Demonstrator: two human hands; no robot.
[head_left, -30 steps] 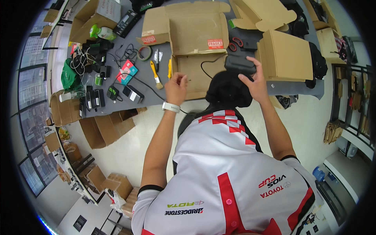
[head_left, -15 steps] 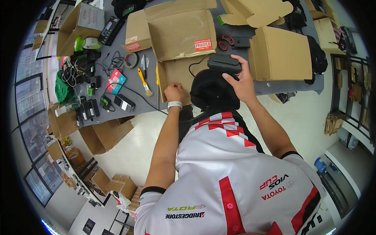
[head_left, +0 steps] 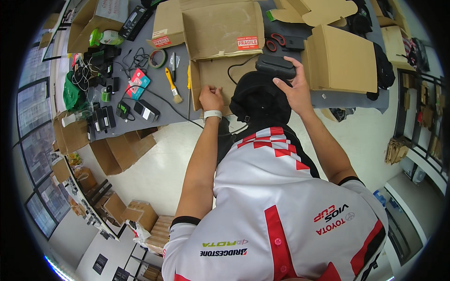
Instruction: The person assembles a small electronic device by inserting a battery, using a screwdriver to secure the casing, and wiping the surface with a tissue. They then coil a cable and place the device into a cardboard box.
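Note:
My right hand [head_left: 296,89] grips the right end of a black, rounded, box-shaped device [head_left: 275,67], thumb on the near side and fingers on the far side. Directly below the device is a soft black cap-like piece [head_left: 257,96]; I cannot tell whether the two are joined. A black cable [head_left: 232,72] loops from behind the device over the open cardboard box [head_left: 206,77]. My left hand [head_left: 212,97] is over that box's near left corner with its fingers curled; what they hold, if anything, is hidden.
Left of the box lie a yellow-handled brush [head_left: 172,86], a marker [head_left: 174,64], a tape roll [head_left: 158,58], a black adapter [head_left: 146,110] and tangled cables. Red-handled scissors [head_left: 275,42] lie behind the device. A closed cardboard box [head_left: 344,61] stands at the right.
The view has shifted slightly, so the table appears a little farther right and lower in places. Both hands keep nearly the same pose, the right still on the black device.

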